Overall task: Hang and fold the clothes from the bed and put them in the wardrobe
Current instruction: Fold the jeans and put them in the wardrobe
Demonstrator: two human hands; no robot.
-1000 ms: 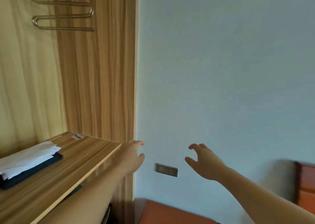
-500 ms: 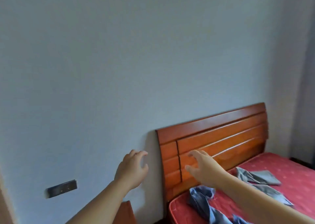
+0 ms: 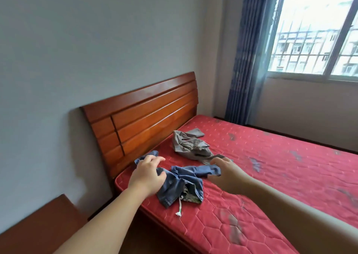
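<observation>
Left hand [image 3: 148, 176] was over the left part of the blue denim garment [image 3: 181, 184], fingers loosely curved and spread, thumb side against the fabric; couldn't tell if it actually gripped anything. Right hand [image 3: 225, 173] sat at the garment's right end, fingers curled over the folded blue edge, looked like it was pinching that edge, though the fingertips were hidden by the cloth. Denim piece lay crumpled near the head corner of the bed [image 3: 271, 176], on the red quilted mattress, one part trailing back toward the headboard [image 3: 147, 116] behind the left hand. A patterned lining showed at its open lower end, and a white-green drawstring [image 3: 179, 208] hung out of it onto the mattress. Just beyond the right hand lay a grey crumpled garment [image 3: 190, 145], its near edge close to the hand's fingers, maybe touching the denim, couldn't confirm. Both forearms reached in from the bottom of the view; the right one covered part of the mattress edge. Mattress had dark smudgy marks scattered across it. Wooden headboard stood against a plain grey wall [image 3: 96, 41]. A low reddish wooden piece [image 3: 38, 226] stood left of the bed, below the left forearm. Far side: blue curtain [image 3: 244, 60] beside a barred window [image 3: 313, 33].
</observation>
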